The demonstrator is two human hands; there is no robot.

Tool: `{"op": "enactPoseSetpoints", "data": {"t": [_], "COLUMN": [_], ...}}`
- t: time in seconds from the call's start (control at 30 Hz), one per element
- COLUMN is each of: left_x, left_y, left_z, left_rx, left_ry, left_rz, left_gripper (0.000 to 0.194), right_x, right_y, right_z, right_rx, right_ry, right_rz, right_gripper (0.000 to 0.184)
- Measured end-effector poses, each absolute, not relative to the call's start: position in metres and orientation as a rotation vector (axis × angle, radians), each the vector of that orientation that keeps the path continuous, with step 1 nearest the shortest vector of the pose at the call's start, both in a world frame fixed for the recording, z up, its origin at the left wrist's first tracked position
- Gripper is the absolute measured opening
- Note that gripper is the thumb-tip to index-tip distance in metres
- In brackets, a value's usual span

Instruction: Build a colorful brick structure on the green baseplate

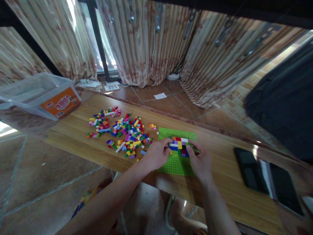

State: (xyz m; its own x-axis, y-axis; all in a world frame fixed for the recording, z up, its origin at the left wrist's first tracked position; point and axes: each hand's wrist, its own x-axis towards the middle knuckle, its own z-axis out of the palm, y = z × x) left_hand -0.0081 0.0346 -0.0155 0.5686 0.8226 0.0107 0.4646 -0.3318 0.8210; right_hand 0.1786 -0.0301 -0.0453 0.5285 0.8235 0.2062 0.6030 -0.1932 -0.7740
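A green baseplate (177, 133) lies on the wooden table (220, 182), with a block of coloured bricks (179, 145) built on its middle. My left hand (156, 155) rests on the plate's left edge, fingers curled against the left side of the brick block. My right hand (199, 160) is on the plate's right side, its fingers pinched against the block's right edge. Whether either hand holds a loose brick is hidden. A heap of loose coloured bricks (122, 130) lies on the table to the left of the plate.
A clear plastic tub (41, 94) with an orange label stands at the table's far left. Two dark phones (249, 169) (285, 187) lie at the right. A dark bag or garment (286, 107) hangs at the right. Curtains and a tiled floor lie behind.
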Motion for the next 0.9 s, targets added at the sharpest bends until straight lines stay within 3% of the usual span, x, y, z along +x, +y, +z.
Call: {"op": "enactPoseSetpoints", "data": {"t": [0.53,0.9], "left_x": [-0.008,-0.008], "left_y": [0.037,0.038], "left_z": [-0.019,-0.013], "left_rx": [1.980,2.083], "left_ry": [1.049,1.073], "left_rz": [0.554,0.461], "left_gripper": [0.037,0.047], "right_x": [0.178,0.178], "right_y": [-0.015,-0.039], "right_z": [-0.049,-0.035], "right_rx": [-1.737,-2.065], "right_ry": [-0.826,-1.199], "right_rz": [0.665,0.493], "right_gripper": [0.050,0.052]}}
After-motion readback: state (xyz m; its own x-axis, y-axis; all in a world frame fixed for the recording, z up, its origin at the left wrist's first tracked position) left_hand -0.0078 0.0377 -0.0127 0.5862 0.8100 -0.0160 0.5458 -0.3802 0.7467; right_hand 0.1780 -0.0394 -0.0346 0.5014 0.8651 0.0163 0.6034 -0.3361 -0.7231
